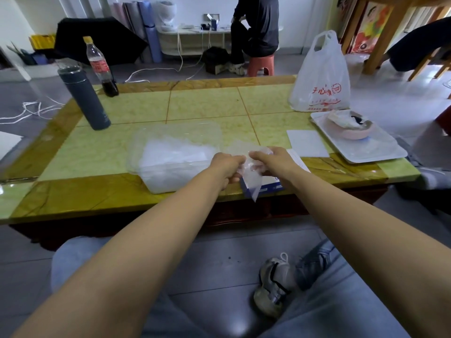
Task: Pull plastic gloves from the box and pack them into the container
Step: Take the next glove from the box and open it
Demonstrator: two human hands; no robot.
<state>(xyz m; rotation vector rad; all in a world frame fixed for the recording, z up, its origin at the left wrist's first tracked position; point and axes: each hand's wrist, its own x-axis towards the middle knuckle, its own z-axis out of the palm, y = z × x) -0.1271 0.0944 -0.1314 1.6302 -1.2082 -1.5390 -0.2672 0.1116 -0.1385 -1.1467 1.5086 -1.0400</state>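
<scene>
At the far left of the table (202, 103) I read a grey flask (84, 98) standing upright, with a cola bottle (100, 67) behind it. Next comes the clear container (158, 184), near the front edge, with whitish translucent material inside. Just right of it, my left hand (225, 167) has its fingers curled around one plastic glove (249, 165). My right hand (268, 158) grasps the same glove from the other side. The glove is held between both hands, directly above the blue-and-white box (266, 187), and one corner hangs down. Further right lie a white sheet (307, 142), a plastic bag (319, 79) and a tray (380, 152) carrying a pink bowl (351, 132).
</scene>
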